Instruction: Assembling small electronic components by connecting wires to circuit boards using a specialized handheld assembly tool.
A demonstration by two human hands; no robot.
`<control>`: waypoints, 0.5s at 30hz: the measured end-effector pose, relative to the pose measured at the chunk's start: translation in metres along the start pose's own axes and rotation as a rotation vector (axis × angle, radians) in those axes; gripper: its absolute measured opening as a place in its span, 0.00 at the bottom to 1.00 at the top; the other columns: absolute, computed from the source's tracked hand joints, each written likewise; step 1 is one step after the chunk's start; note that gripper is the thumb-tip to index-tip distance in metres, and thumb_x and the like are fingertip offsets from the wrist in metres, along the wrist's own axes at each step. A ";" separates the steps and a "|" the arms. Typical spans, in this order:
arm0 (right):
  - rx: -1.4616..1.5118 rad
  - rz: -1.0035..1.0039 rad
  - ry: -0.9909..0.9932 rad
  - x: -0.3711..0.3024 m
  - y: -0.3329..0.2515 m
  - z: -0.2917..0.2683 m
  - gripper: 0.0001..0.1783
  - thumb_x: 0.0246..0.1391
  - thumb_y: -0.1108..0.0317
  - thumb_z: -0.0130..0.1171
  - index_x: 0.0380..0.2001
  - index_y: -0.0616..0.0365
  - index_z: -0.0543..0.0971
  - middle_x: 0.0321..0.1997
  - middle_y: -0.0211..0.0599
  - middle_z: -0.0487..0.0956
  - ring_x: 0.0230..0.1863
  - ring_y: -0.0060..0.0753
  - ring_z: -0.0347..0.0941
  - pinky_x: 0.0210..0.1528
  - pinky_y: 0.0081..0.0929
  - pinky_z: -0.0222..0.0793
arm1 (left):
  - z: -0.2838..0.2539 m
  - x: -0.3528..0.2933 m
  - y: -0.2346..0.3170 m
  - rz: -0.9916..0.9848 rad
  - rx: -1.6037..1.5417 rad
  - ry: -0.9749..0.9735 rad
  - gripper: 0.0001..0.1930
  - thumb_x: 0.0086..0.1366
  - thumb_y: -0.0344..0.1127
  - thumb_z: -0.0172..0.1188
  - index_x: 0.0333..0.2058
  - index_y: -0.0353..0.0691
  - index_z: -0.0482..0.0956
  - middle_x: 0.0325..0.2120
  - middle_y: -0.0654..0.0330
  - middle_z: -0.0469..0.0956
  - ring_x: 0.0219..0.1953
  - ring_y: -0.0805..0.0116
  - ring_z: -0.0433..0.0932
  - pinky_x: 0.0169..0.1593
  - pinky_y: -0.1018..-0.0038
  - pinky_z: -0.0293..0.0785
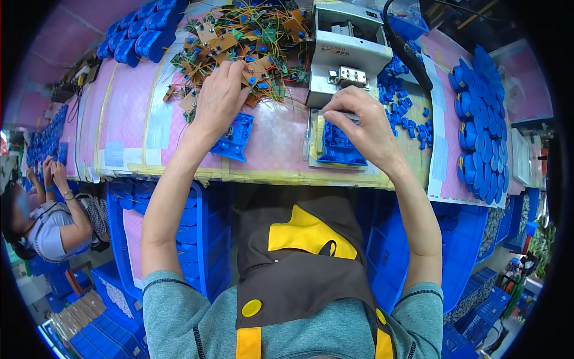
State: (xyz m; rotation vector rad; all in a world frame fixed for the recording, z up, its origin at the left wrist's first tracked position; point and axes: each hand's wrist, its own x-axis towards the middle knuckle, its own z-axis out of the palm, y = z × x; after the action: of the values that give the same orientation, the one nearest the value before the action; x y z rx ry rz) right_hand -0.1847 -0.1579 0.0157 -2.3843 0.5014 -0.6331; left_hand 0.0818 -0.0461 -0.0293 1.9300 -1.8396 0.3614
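Observation:
My left hand (pixel 221 99) reaches over the near side of a heap of small circuit boards (pixel 222 42) with thin coloured wires. Its fingers are bent and drawn together at the boards, and their tips are partly hidden. Just below that wrist lies a blue plastic housing (pixel 238 139). My right hand (pixel 362 122) hovers over a second blue housing (pixel 341 146), which sits in a clear holder (pixel 313 140). Thumb and forefinger are pinched, and anything between them is too small to make out. Close beyond stands a white metal machine (pixel 348 54).
Small blue parts (pixel 403 107) lie scattered right of the machine, below a black-handled tool (pixel 412 66) on a cable. Blue round-ended housings (pixel 481 131) are stacked far right, more (pixel 140 33) at back left. Blue crates (pixel 209 239) flank my lap. Another person (pixel 60 221) works at left.

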 end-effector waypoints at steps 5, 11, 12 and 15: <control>0.111 0.035 -0.023 0.005 -0.009 0.005 0.05 0.53 0.73 0.62 0.31 0.64 0.80 0.35 0.37 0.77 0.37 0.30 0.75 0.40 0.26 0.71 | 0.009 0.007 0.021 -0.068 0.060 0.028 0.27 0.51 0.34 0.70 0.48 0.39 0.69 0.38 0.53 0.72 0.42 0.53 0.74 0.43 0.64 0.72; 0.213 0.098 -0.015 0.003 -0.011 0.001 0.06 0.54 0.72 0.62 0.33 0.65 0.81 0.34 0.34 0.78 0.37 0.25 0.75 0.42 0.22 0.72 | -0.013 0.004 0.004 -0.281 -0.307 -0.045 0.23 0.54 0.28 0.66 0.48 0.40 0.71 0.34 0.53 0.74 0.37 0.54 0.78 0.39 0.64 0.75; 0.215 0.099 -0.012 0.004 -0.010 0.001 0.06 0.54 0.72 0.62 0.33 0.65 0.81 0.34 0.34 0.78 0.37 0.25 0.75 0.42 0.22 0.72 | -0.023 0.001 0.007 -0.276 -0.315 -0.025 0.20 0.54 0.25 0.64 0.47 0.39 0.71 0.34 0.53 0.75 0.36 0.57 0.79 0.37 0.65 0.76; 0.446 0.273 -0.002 0.011 -0.011 0.001 0.08 0.57 0.71 0.60 0.36 0.65 0.81 0.36 0.32 0.79 0.38 0.20 0.75 0.42 0.20 0.72 | -0.039 -0.009 0.010 -0.172 -0.386 0.051 0.18 0.54 0.22 0.63 0.45 0.39 0.73 0.36 0.54 0.74 0.35 0.58 0.78 0.37 0.67 0.76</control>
State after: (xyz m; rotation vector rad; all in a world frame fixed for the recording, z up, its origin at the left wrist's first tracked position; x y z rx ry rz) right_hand -0.1735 -0.1545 0.0260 -1.8581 0.6015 -0.5515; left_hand 0.0755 -0.0192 0.0014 1.7717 -1.5605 -0.0031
